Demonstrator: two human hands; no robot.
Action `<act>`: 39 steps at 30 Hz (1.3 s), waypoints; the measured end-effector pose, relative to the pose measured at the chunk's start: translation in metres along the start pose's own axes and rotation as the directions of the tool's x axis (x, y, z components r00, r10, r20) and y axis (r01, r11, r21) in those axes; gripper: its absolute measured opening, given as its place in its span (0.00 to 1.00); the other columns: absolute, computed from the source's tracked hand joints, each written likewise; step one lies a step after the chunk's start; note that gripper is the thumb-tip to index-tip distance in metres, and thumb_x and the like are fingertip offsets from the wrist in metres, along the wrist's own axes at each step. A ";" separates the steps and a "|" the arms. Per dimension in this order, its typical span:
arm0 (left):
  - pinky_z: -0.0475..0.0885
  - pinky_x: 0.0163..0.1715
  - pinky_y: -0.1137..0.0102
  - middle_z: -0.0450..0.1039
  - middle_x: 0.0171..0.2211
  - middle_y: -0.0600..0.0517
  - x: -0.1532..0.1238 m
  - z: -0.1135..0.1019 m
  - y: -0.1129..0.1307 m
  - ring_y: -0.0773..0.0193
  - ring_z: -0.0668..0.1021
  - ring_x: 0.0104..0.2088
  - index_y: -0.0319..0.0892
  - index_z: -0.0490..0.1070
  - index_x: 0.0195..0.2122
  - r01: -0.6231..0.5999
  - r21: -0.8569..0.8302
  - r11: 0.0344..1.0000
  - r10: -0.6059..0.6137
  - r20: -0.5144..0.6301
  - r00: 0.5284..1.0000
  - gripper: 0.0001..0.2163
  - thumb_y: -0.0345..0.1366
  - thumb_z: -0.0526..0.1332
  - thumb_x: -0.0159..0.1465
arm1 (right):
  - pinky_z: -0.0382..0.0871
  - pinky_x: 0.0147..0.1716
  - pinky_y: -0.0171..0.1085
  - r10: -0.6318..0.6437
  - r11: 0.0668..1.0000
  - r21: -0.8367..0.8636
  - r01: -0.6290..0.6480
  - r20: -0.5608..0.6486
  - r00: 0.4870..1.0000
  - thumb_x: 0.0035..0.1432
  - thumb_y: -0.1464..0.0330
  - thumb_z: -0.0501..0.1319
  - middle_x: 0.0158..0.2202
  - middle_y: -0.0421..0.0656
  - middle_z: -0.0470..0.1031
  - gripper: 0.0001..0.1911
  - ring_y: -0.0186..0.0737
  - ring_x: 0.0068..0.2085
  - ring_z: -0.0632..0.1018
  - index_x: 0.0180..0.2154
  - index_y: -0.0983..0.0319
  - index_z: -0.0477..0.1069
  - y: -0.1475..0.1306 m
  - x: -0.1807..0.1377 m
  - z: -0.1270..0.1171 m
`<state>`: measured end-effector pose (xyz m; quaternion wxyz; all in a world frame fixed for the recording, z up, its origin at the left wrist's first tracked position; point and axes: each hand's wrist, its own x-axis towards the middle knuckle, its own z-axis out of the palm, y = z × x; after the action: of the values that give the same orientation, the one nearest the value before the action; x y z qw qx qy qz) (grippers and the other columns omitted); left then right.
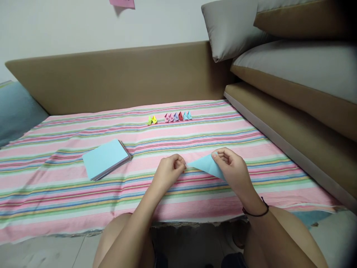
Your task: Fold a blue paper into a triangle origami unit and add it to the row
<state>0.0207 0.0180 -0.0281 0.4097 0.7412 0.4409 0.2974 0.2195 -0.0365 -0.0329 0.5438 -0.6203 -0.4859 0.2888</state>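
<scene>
Leftmost, a blue cushion [16, 108] rests at the edge of the striped cloth [55, 186]. Next comes a stack of paper [105, 160], a blue sheet on top, lying at a slant and well apart from both hands. Farther back stand two small yellowish folded papers [154, 120]. Nearer the person, the left hand [170, 169] has its thumb and fingers curled close together beside the narrow tip of the folded blue paper [208, 165]; whether they grip that tip, one cannot tell. Behind, six small paper shapes [180, 116] stand in a row: pink, pink, purple, red, blue, blue. The folded blue paper is between the hands, above the cloth, its long axis running mostly crosswise, narrow end to the left, broad end to the right. The right hand [232, 163] has the firmer hold, pinching the upper edge of that broad end between thumb and fingers. Below it, a dark wristband [256, 214] circles the wrist. Farthest right, big cushions [292, 70] are piled.
</scene>
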 end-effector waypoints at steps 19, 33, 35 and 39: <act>0.69 0.29 0.71 0.76 0.24 0.50 -0.003 0.011 0.011 0.62 0.76 0.27 0.37 0.75 0.30 0.023 -0.079 0.997 -0.021 0.026 0.999 0.11 0.37 0.55 0.60 | 0.64 0.28 0.33 -0.038 0.999 0.012 0.038 0.009 0.999 0.56 0.62 0.59 0.27 0.40 0.71 0.09 0.37 0.29 0.73 0.31 0.61 0.70 -0.010 -0.009 0.010; 0.69 0.30 0.73 0.77 0.25 0.52 -0.003 0.004 0.006 0.64 0.78 0.28 0.41 0.74 0.29 -0.037 0.193 0.981 0.063 -0.130 0.990 0.08 0.31 0.55 0.58 | 0.63 0.28 0.34 -0.037 0.999 0.007 0.037 -0.076 0.996 0.55 0.61 0.59 0.27 0.40 0.70 0.10 0.36 0.29 0.71 0.31 0.61 0.70 -0.007 -0.005 0.004; 0.69 0.31 0.72 0.77 0.28 0.52 -0.004 0.005 0.006 0.63 0.78 0.30 0.42 0.74 0.30 -0.037 0.277 0.960 0.090 -0.181 0.979 0.08 0.31 0.55 0.58 | 0.63 0.27 0.34 -0.034 0.999 -0.019 0.033 -0.057 0.998 0.55 0.61 0.59 0.27 0.40 0.70 0.10 0.36 0.28 0.71 0.30 0.61 0.69 -0.007 -0.006 0.005; 0.69 0.34 0.73 0.78 0.30 0.52 -0.004 0.015 0.010 0.64 0.78 0.33 0.42 0.74 0.31 -0.110 0.178 0.978 0.133 -0.118 0.984 0.08 0.35 0.55 0.61 | 0.63 0.26 0.33 -0.027 1.000 -0.003 0.028 0.075 0.997 0.56 0.62 0.59 0.26 0.39 0.70 0.09 0.36 0.28 0.72 0.30 0.61 0.69 -0.009 -0.011 0.015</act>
<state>0.0349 0.0067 -0.0270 0.2963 0.7784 0.4441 0.3303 0.2003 -0.0411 -0.0298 0.5277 -0.6034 -0.5151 0.3035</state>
